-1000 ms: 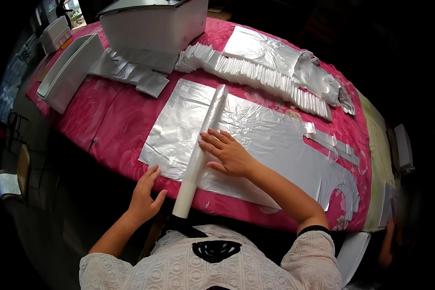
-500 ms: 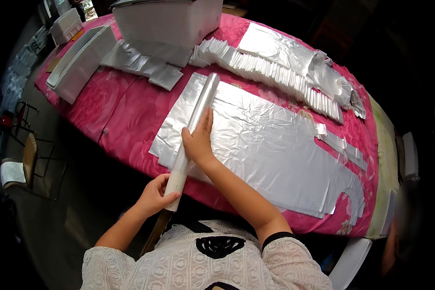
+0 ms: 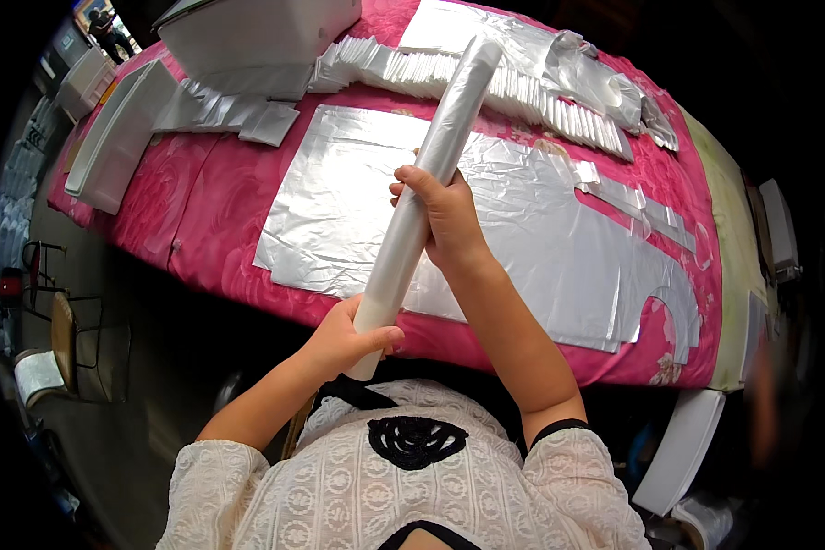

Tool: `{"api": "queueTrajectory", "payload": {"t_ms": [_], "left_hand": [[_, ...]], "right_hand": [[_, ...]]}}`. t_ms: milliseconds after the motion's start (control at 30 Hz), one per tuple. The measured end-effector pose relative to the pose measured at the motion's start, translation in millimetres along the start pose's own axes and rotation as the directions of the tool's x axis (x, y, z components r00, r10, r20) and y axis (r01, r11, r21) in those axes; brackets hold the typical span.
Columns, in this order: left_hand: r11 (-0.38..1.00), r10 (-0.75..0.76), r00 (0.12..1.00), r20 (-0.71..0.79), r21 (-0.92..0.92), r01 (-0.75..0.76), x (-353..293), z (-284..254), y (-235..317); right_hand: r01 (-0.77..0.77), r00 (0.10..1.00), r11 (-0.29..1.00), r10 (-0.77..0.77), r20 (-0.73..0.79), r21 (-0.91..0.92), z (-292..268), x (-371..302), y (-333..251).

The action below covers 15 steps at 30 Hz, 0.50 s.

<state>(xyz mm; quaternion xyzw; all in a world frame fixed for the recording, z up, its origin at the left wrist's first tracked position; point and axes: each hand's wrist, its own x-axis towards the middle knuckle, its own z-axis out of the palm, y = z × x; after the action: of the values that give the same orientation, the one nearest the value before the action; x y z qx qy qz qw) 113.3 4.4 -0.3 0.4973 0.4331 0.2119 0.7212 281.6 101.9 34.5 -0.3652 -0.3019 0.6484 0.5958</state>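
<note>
A long roll of translucent plastic film (image 3: 456,115), with a pale lower end, slants up and away above the table. My right hand (image 3: 449,215) is wrapped round its middle, thumb across the top. Lower down, my left hand (image 3: 350,337) grips the near end, its thumb across the front and its other fingers partly hidden. Beneath the roll lie flat, silvery-white plastic bags (image 3: 339,183), layered and slightly creased, with cut-out handles at their right end. The roll looks lifted clear of them.
A pink flowered cloth (image 3: 213,206) covers the table. A long row of folded plastic packets (image 3: 559,112) runs behind the bags, with crumpled plastic (image 3: 605,87) beyond. A large white box (image 3: 257,38) and a narrow white bin (image 3: 124,137) stand far left. A chair (image 3: 62,339) is at left.
The roll has risen from the bags, its far end now farther up and right. My right hand has gone from lying along it to gripping round it; my left still holds the near end.
</note>
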Motion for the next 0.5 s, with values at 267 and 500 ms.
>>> {"api": "queueTrajectory", "payload": {"t_ms": [267, 500], "left_hand": [[0.999, -0.031, 0.999, -0.011, -0.044, 0.031, 8, 21, 5], [0.962, -0.182, 0.970, 0.161, -0.176, 0.210, 8, 20, 6]], "right_hand": [[-0.008, 0.999, 0.998, 0.006, -0.046, -0.055, -16, -14, -7], [-0.041, 0.996, 0.999, 0.044, -0.083, 0.035, -34, -9, -2]]}}
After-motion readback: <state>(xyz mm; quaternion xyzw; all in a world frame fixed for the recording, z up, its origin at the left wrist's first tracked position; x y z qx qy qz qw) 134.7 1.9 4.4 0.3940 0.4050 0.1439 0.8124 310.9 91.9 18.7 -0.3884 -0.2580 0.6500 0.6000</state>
